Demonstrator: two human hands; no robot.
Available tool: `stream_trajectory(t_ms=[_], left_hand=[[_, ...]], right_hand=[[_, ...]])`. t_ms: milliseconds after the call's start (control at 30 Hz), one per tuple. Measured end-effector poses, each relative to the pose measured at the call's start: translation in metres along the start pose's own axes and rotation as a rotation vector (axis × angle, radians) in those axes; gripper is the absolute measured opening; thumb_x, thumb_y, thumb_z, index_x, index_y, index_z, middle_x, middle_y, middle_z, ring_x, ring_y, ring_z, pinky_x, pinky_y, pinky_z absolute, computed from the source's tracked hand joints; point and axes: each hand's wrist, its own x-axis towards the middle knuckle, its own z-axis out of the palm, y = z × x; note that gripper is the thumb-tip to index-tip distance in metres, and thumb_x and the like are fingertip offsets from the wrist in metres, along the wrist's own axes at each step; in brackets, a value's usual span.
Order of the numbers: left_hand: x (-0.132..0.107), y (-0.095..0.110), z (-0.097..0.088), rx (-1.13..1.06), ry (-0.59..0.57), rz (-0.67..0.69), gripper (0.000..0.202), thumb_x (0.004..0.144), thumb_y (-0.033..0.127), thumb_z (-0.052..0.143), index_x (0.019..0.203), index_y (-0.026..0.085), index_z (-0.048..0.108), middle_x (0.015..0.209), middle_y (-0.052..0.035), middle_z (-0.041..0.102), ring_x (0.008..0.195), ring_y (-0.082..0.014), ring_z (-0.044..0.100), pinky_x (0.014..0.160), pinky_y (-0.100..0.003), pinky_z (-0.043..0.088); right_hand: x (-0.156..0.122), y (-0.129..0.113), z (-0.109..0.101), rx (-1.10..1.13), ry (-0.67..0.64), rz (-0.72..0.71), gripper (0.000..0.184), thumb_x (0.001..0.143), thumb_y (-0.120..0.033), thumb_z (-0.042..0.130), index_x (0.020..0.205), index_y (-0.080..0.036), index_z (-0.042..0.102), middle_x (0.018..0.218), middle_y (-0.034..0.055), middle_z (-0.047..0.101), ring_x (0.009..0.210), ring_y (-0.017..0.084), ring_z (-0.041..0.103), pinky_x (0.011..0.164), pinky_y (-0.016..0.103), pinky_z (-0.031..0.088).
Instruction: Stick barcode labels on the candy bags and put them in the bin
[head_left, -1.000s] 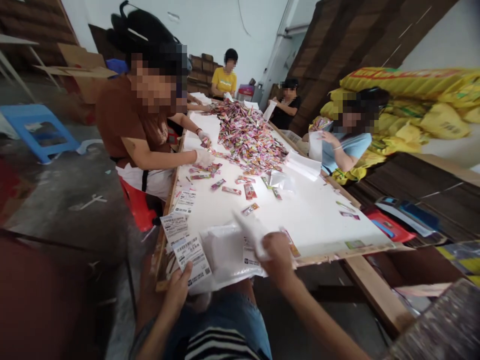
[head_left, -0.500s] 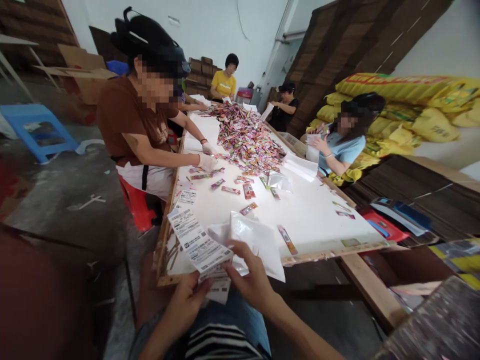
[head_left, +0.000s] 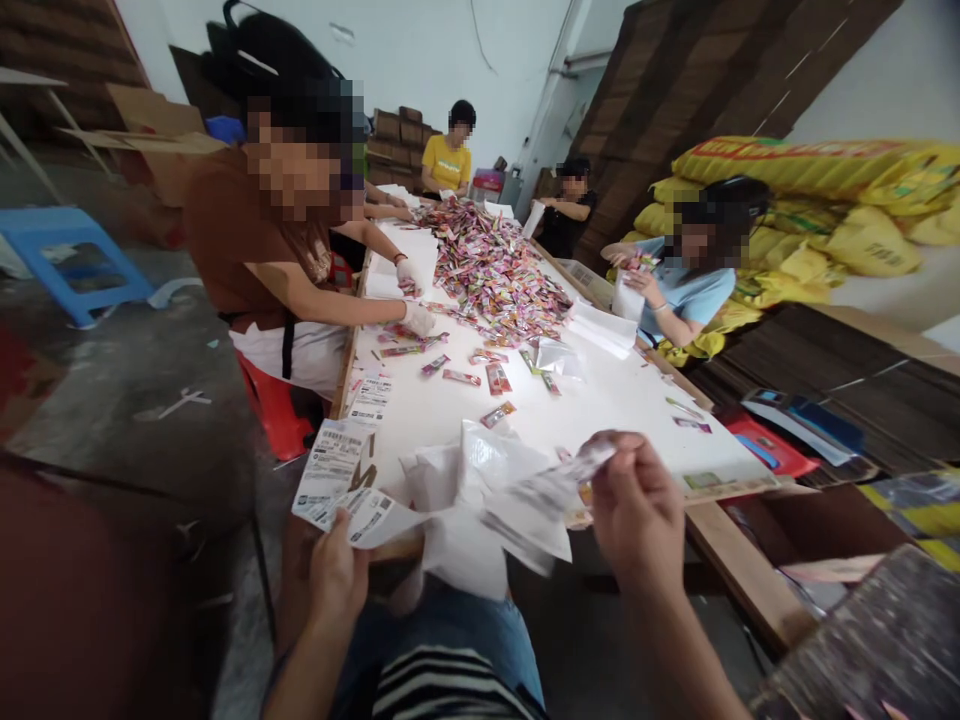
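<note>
My left hand [head_left: 335,577] is closed on a strip of white barcode labels [head_left: 335,478] at the near left corner of the long white table [head_left: 622,405]. My right hand [head_left: 636,505] pinches one label [head_left: 551,487], blurred by motion, lifted off to the right above the table's near edge. A pile of white plastic mailer bags [head_left: 480,490] lies between my hands, partly hanging over the edge. Beyond them a few colourful sachets [head_left: 499,413] lie loose on the white surface.
A big heap of colourful sachets [head_left: 495,270] fills the table's far half. A person in brown with white gloves [head_left: 416,318] sorts at the left; others sit at the right and far end. Yellow sacks [head_left: 825,200] stack right; a blue stool [head_left: 71,260] stands left.
My right hand has pulled a label away from the strip, rising and moving right. My left hand has shifted left and down with the remaining labels.
</note>
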Motion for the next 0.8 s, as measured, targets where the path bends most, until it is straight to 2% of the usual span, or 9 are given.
stream_trajectory(t_ms=[67,133,267,367,433,500,600,700,800], left_hand=[[0.006,-0.004,-0.004,-0.017,-0.016,-0.026,0.039,0.087,0.023,0.046,0.125,0.014,0.05,0.11,-0.0106,0.069,0.1,-0.0222,0.065,0.083,-0.032,0.054],[0.006,-0.009,-0.005,-0.029,-0.064,-0.072,0.035,0.085,0.022,0.05,0.119,0.012,0.055,0.099,-0.0111,0.072,0.088,-0.0221,0.068,0.078,-0.033,0.056],[0.0,-0.019,-0.006,0.028,-0.088,-0.106,0.028,0.084,0.022,0.054,0.109,0.011,0.059,0.089,-0.0107,0.073,0.081,-0.021,0.07,0.076,-0.033,0.056],[-0.002,-0.024,-0.006,0.109,-0.092,-0.098,0.029,0.084,0.025,0.054,0.11,0.011,0.058,0.091,-0.0114,0.073,0.089,-0.0219,0.068,0.081,-0.033,0.055],[-0.001,-0.027,-0.003,0.159,-0.137,-0.077,0.033,0.085,0.028,0.053,0.112,0.011,0.057,0.096,-0.0119,0.073,0.096,-0.0231,0.066,0.085,-0.035,0.053],[0.0,-0.029,0.001,0.218,-0.162,-0.047,0.033,0.086,0.031,0.052,0.111,0.011,0.059,0.1,-0.0128,0.072,0.102,-0.0243,0.064,0.09,-0.036,0.051],[0.002,-0.03,0.004,0.29,-0.155,0.005,0.029,0.085,0.031,0.052,0.102,0.011,0.063,0.103,-0.0138,0.071,0.107,-0.0256,0.062,0.095,-0.038,0.047],[0.006,-0.031,-0.001,0.315,-0.166,0.018,0.026,0.083,0.032,0.055,0.098,0.013,0.066,0.099,-0.0126,0.072,0.107,-0.0273,0.062,0.097,-0.04,0.046],[0.014,-0.036,-0.01,0.337,-0.195,0.03,0.026,0.079,0.034,0.06,0.093,0.014,0.067,0.092,-0.0118,0.074,0.107,-0.0288,0.062,0.097,-0.041,0.045]], right_hand=[[0.021,0.035,-0.01,-0.094,0.107,0.083,0.022,0.085,-0.044,0.051,0.082,-0.022,0.046,0.07,-0.002,0.047,0.058,0.012,0.045,0.055,0.025,0.039],[0.026,0.077,-0.006,-0.325,0.018,0.158,0.03,0.078,-0.049,0.058,0.081,-0.021,0.048,0.067,-0.0018,0.049,0.058,0.014,0.046,0.056,0.028,0.041],[0.001,0.128,0.013,-0.77,-0.094,-0.001,0.035,0.083,-0.044,0.049,0.105,-0.018,0.056,0.102,0.0114,0.06,0.096,0.027,0.054,0.086,0.046,0.043],[-0.024,0.126,0.022,-0.823,-0.332,-0.162,0.039,0.088,-0.041,0.043,0.121,-0.022,0.053,0.124,0.0113,0.055,0.117,0.027,0.048,0.099,0.047,0.036],[-0.036,0.119,0.026,-0.855,-0.49,-0.205,0.062,0.08,-0.051,0.055,0.133,-0.02,0.044,0.135,0.0124,0.048,0.126,0.03,0.04,0.105,0.049,0.03],[-0.04,0.114,0.028,-0.919,-0.554,-0.195,0.092,0.068,-0.06,0.064,0.142,-0.017,0.031,0.144,0.0147,0.037,0.135,0.035,0.028,0.11,0.053,0.021],[-0.029,0.116,0.023,-0.937,-0.653,-0.089,0.106,0.062,-0.065,0.066,0.146,-0.016,0.023,0.149,0.0148,0.028,0.138,0.036,0.019,0.11,0.056,0.018],[0.005,0.126,0.012,-0.762,-0.843,0.046,0.091,0.069,-0.066,0.059,0.143,-0.021,0.032,0.147,0.0123,0.035,0.135,0.032,0.031,0.108,0.05,0.029],[0.045,0.142,0.013,-0.655,-0.779,0.171,0.064,0.081,-0.064,0.045,0.128,-0.022,0.053,0.13,0.0105,0.055,0.118,0.025,0.053,0.099,0.042,0.042]])
